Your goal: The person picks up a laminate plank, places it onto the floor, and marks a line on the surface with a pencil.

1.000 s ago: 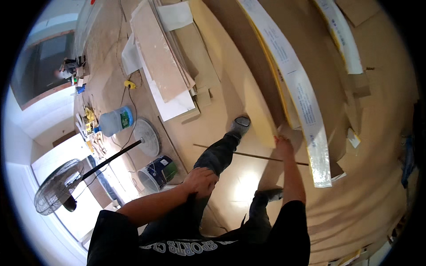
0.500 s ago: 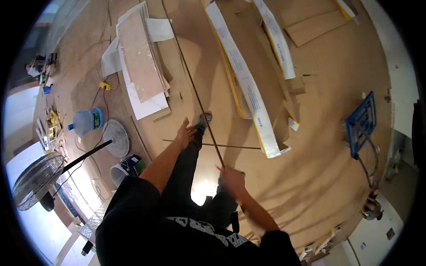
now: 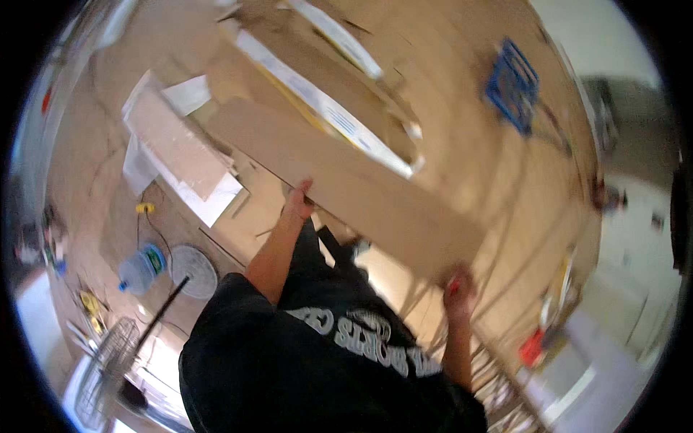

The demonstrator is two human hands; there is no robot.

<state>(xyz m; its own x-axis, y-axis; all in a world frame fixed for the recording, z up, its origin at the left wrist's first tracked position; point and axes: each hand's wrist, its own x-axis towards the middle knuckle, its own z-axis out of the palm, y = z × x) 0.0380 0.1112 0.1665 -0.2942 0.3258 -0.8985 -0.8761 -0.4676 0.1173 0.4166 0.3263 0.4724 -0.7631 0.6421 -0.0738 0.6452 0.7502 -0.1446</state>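
Brown cardboard-covered floor (image 3: 476, 144); standing fan (image 3: 101, 368); water jug (image 3: 142, 265); blue crate (image 3: 514, 84).

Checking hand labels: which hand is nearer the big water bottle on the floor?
Left. The left hand grips the long brown board's near edge, on the side of the water bottle. The right hand holds the board's other end, farther away.

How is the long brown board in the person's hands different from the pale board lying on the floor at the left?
The long brown board is lifted, with the left hand on one edge and the right hand at its end; the pale board lies flat on the floor, on white sheets. The brown board is longer and darker; the pale one is shorter and whitish-pink. Both are flat rectangular panels.
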